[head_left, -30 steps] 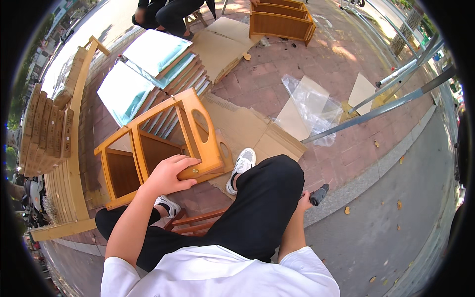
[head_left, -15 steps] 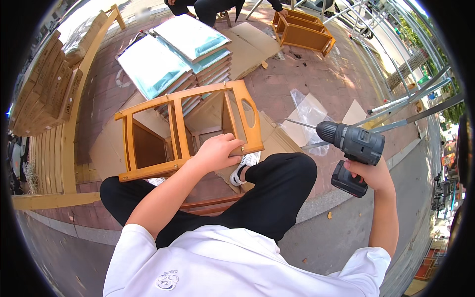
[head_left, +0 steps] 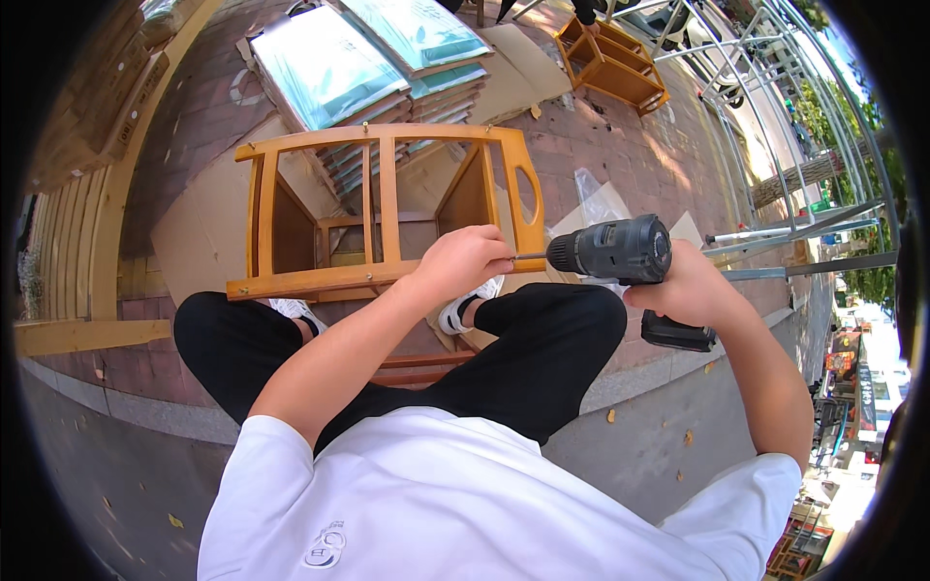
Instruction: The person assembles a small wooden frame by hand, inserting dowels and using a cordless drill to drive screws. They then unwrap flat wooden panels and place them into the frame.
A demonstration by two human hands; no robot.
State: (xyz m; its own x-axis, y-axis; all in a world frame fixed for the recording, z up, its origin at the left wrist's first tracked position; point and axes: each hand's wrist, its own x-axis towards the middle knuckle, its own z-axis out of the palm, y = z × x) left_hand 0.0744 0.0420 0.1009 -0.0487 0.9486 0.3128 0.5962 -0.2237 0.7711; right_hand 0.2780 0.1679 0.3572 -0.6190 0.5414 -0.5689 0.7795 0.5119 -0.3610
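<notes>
Wooden furniture frame (head_left: 389, 203) sits near, left of centre. Stack of film-wrapped panels (head_left: 329, 68) beyond it, far left. Cordless drill (head_left: 610, 250) right of frame, pointing left. Right hand (head_left: 683, 286) clamped on drill grip. Left hand (head_left: 465, 259) at frame's near right corner, fingers bunched (can't tell what they grip) beside the slim drill bit (head_left: 530, 257).

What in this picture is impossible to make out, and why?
Head view:
- The tip of the drill bit: covered by the left hand.
- Much of the drill's handle: wrapped by the right hand.
- Most of the co-worker: cut off by the top edge.
- Part of the red wooden bars: hidden behind the legs.
</notes>
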